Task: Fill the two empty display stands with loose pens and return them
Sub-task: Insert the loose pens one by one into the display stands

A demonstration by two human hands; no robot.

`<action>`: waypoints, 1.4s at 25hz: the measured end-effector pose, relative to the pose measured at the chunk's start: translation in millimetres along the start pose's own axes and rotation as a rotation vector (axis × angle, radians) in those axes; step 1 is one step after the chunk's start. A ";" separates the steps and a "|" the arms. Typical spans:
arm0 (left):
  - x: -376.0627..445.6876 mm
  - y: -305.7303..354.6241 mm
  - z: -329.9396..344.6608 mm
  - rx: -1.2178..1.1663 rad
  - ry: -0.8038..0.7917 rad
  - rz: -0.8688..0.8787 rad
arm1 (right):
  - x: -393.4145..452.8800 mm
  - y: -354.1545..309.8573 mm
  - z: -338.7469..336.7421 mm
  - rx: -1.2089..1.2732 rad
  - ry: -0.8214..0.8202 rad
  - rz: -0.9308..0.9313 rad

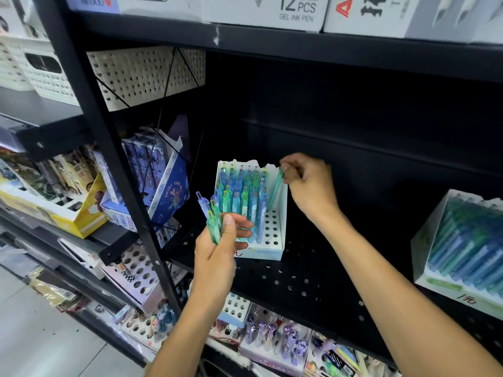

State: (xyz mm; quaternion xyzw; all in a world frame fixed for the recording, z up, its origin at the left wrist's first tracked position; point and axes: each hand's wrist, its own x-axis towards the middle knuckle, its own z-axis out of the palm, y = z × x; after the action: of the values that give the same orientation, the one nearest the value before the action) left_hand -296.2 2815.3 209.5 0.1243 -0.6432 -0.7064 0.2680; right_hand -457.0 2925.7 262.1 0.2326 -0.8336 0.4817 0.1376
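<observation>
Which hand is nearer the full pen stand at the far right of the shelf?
Right. The right hand pinches a teal pen over the middle stand, closer to the full stand; the left hand holds loose pens farther left.

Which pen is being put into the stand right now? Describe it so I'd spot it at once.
Start at the black perforated shelf in the middle and find the white display stand on it, mostly full of blue and green pens. Along its right side, above the open holes, the right hand pinches one teal pen by its top. It alone leans apart from the packed rows.
</observation>
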 end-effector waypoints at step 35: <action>3.4 0.8 5.9 -0.017 0.094 -0.043 | -26.4 -30.9 -48.4 0.465 0.151 0.159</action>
State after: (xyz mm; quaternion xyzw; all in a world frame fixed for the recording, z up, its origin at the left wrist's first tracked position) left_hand -301.9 2818.5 211.7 0.1690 -0.6209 -0.7109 0.2839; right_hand -418.1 2961.2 297.0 0.1553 -0.7037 0.6855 0.1040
